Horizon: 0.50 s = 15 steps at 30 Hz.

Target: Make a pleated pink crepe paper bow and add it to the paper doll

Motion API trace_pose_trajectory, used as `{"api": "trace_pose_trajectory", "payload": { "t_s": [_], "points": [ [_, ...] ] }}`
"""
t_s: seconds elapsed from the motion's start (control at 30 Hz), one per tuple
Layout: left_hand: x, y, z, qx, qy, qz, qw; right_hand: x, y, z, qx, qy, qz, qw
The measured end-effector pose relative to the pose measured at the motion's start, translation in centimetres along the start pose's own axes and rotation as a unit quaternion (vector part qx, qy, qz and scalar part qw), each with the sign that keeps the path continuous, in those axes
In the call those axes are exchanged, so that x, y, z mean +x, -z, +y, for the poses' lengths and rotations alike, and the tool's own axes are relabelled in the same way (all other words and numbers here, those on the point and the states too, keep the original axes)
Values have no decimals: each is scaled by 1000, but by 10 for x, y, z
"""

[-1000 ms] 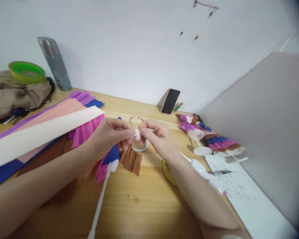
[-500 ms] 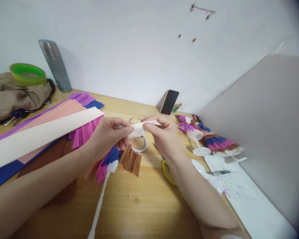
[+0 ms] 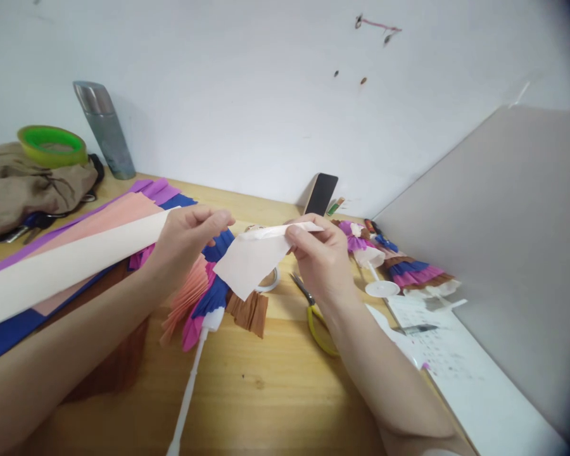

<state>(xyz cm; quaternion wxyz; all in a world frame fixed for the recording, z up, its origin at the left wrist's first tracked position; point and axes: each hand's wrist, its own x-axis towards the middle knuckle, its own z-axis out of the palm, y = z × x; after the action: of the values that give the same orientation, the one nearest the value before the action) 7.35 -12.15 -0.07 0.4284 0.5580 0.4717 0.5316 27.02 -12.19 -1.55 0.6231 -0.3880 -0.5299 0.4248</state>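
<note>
My right hand (image 3: 320, 250) pinches a piece of white crepe paper (image 3: 254, 259) between thumb and fingers. Its upper edge is folded and gathered, while the lower part hangs down to a point on the left. My left hand (image 3: 197, 231) hovers just left of the paper, apart from it, fingers curled and thumb against them, with nothing visible between. Beneath the paper lies a white stick (image 3: 190, 392) topped with blue, magenta and peach pleated crepe paper (image 3: 190, 294). Beside that are a pleated brown piece (image 3: 249, 313) and a tape roll (image 3: 270, 278), partly hidden.
Yellow-handled scissors (image 3: 320, 329) lie by my right wrist. Crepe paper strips (image 3: 76, 259) stretch across the left. A phone (image 3: 321, 195) and a bottle (image 3: 105, 130) lean against the wall. Layered paper crafts (image 3: 420, 272) and a written sheet (image 3: 470, 367) lie right; green tape (image 3: 52, 145) rests on cloth.
My left hand has let go of the white crepe paper and moved up and left. The paper's left part has unfolded and hangs down from my right hand.
</note>
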Motion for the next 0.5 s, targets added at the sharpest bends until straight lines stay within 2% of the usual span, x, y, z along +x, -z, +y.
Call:
{"api": "trace_pose_trajectory", "payload": {
  "t_s": [0.1,0.2,0.27,0.37,0.5],
  "points": [
    [-6,2,8,78,-32,0,996,-8,-6,1,-57,37,-19,997],
    [-12,5,16,104,-38,-8,994,-13,-9,1,-110,136,-11,985],
    [-16,6,19,70,8,-62,996,-14,-10,0,-132,190,7,973],
    [-19,2,17,-36,84,-142,986,-15,-11,0,-143,209,13,967],
    [-19,-10,-1,-117,76,-125,982,-17,-13,2,-114,202,2,973]
  ]
}}
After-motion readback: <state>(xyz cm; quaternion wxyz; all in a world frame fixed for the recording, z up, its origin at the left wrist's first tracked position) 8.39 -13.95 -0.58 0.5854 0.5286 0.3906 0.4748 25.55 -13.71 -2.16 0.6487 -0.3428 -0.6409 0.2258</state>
